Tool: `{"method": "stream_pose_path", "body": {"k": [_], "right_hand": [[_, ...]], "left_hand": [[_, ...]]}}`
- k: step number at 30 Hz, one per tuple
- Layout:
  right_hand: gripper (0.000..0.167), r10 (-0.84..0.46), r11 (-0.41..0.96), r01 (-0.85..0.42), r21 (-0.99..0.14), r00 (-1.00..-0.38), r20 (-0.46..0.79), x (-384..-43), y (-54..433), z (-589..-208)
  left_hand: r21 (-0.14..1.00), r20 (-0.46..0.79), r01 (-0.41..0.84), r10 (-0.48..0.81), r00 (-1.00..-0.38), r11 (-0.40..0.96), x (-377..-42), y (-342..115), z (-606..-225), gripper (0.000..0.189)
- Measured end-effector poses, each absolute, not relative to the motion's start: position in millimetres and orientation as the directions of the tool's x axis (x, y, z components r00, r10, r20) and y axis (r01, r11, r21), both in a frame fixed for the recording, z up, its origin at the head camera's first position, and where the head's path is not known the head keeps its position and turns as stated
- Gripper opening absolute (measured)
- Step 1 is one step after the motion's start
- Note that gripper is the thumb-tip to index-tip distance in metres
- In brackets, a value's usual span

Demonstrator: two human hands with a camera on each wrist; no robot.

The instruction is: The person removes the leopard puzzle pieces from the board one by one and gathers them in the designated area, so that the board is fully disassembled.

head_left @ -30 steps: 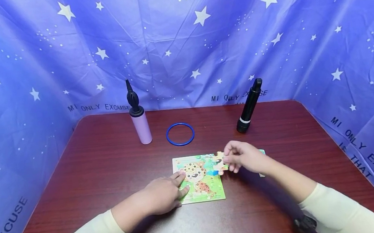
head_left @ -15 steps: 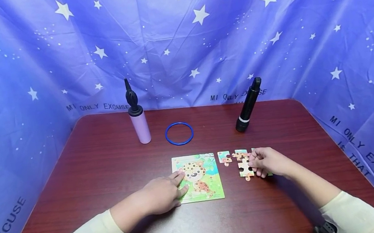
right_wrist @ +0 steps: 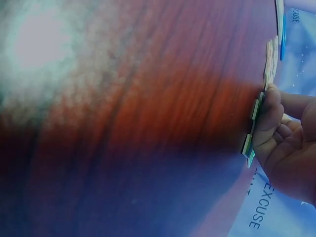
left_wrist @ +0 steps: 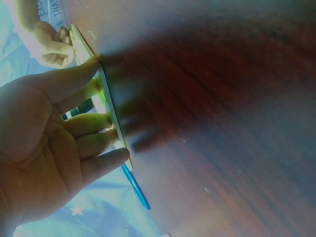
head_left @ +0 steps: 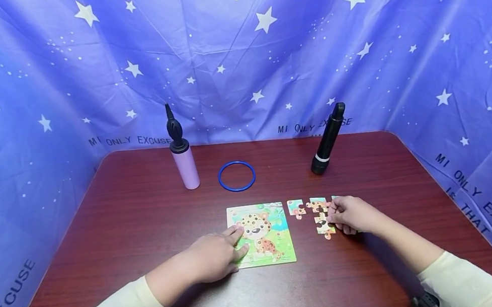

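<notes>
A square jigsaw board (head_left: 284,248) with a leopard picture lies on the table. My left hand (head_left: 216,255) rests on its left side, fingers spread and fairly straight; in the left wrist view the left hand's fingertips (left_wrist: 121,155) lie along the board's edge. To the right of the board my right hand (head_left: 355,214) pinches a jigsaw piece (head_left: 322,226) by its right side, among other pieces. Directly above that piece sits a spotted piece (head_left: 317,202), the two meeting edge to edge. A corner piece (head_left: 295,207) lies apart, near the board. The right hand partly hides further pieces.
At the back left stands a purple hand pump (head_left: 187,168) with a black nozzle. A blue ring (head_left: 221,184) lies behind the board. Upright at the back right is a black cylindrical object (head_left: 328,139) with a white band. Starry blue cloth (head_left: 233,38) surrounds the table.
My right hand has carried the jigsaw piece from over the board's right edge rightward to the loose pieces and lowered it below the spotted one. The left hand has stayed put.
</notes>
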State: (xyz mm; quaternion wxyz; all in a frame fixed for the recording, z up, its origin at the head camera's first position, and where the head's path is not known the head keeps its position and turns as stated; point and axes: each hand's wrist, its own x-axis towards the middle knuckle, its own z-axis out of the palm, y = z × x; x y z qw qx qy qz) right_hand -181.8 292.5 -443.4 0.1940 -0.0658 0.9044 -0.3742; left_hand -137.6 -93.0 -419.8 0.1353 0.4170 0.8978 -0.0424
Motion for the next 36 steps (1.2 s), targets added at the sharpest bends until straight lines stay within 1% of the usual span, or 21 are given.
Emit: {"method": "stream_pose_path", "body": {"k": [2,9,13,16,19,22,25,28,31,34,36], "right_hand": [[0.016,-0.271,0.72,0.009,-0.694,-0.917,-0.292,-181.7,291.3,-443.0],[0.014,-0.259,0.711,0.024,-0.702,-0.92,-0.294,-183.5,291.2,-436.5],[0.018,-0.254,0.686,-0.011,-0.727,-0.941,-0.226,-186.2,282.4,-424.1],[0.023,-0.292,0.636,-0.05,-0.77,-0.939,-0.181,-187.4,260.1,-414.7],[0.032,-0.356,0.579,-0.06,-0.813,-0.916,-0.186,-184.0,225.2,-409.6],[0.041,-0.446,0.554,-0.08,-0.828,-0.869,-0.215,-178.1,188.7,-412.3],[0.049,-0.525,0.582,-0.147,-0.8,-0.819,-0.232,-174.5,158.2,-422.7],[0.056,-0.561,0.618,-0.178,-0.766,-0.783,-0.27,-173.1,136.7,-432.6],[0.055,-0.555,0.653,-0.175,-0.737,-0.772,-0.309,-172.7,125.4,-438.9],[0.049,-0.543,0.679,-0.189,-0.709,-0.78,-0.312,-172.7,121.0,-441.4],[0.045,-0.545,0.685,-0.199,-0.701,-0.778,-0.312,-172.8,120.1,-441.9]], "left_hand": [[0.039,-0.279,0.759,0.736,-0.616,0.65,-137.4,-93.1,-419.3,0.052],[0.042,-0.278,0.757,0.735,-0.618,0.652,-136.7,-92.9,-417.2,0.052],[0.036,-0.28,0.76,0.737,-0.615,0.649,-137.2,-93.1,-418.5,0.052],[0.036,-0.277,0.761,0.739,-0.615,0.647,-137.1,-94.1,-418.4,0.052],[0.039,-0.269,0.765,0.744,-0.612,0.643,-137.0,-94.9,-417.5,0.052],[0.041,-0.252,0.771,0.753,-0.608,0.636,-137.4,-95.6,-418.2,0.051],[0.055,-0.236,0.77,0.757,-0.609,0.636,-137.9,-97.2,-420.4,0.051],[0.072,-0.224,0.765,0.758,-0.613,0.64,-138.4,-99.1,-422.0,0.051],[0.084,-0.217,0.765,0.761,-0.611,0.639,-138.7,-100.9,-423.0,0.051],[0.087,-0.204,0.77,0.768,-0.607,0.632,-138.6,-102.6,-423.4,0.051],[0.089,-0.196,0.761,0.761,-0.619,0.642,-138.0,-104.2,-424.4,0.05]]}}
